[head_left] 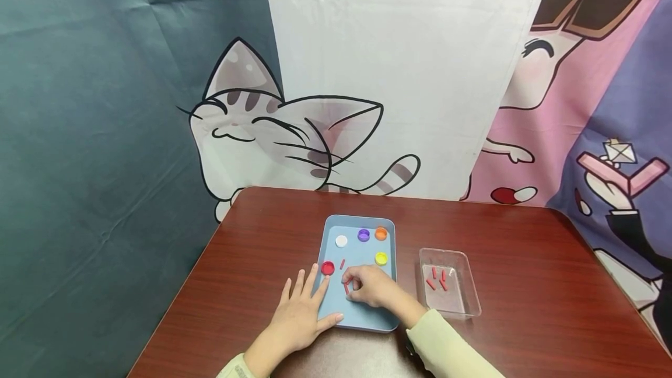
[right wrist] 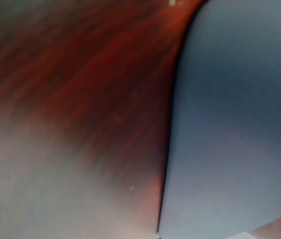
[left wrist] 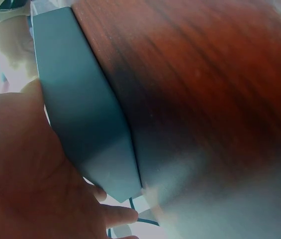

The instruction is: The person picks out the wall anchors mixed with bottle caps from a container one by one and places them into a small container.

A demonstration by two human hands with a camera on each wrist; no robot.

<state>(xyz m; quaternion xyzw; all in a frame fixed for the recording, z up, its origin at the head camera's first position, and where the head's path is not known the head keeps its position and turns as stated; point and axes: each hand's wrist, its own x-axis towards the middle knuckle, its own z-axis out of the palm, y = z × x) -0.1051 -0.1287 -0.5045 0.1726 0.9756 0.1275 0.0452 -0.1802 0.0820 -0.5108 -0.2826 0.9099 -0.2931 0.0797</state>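
Note:
A light blue tray [head_left: 362, 321] lies on the table, its side wall also filling part of both wrist views. My left hand [head_left: 296, 315] rests at its left edge with fingers spread and straight; the thumb reaches over the rim. In the left wrist view the left hand [left wrist: 26, 169] lies along the tray wall. Inside the tray, my right hand [head_left: 371, 286] has its thumb and fingers curled, pinching a small red stick [head_left: 346, 288] near the tray floor; the fingers partly cover the spot. Another red stick [head_left: 342, 263] lies just beyond. A red round cap [head_left: 328, 268] sits near the left fingertips.
White [head_left: 341, 241], purple [head_left: 363, 235], orange [head_left: 380, 233] and yellow [head_left: 381, 258] round pieces sit in the tray's far part. Right of the tray, a clear plastic box [head_left: 462, 302] holds several red sticks [head_left: 443, 286]. A printed curtain [head_left: 399, 63] hangs behind the wooden table [head_left: 535, 284].

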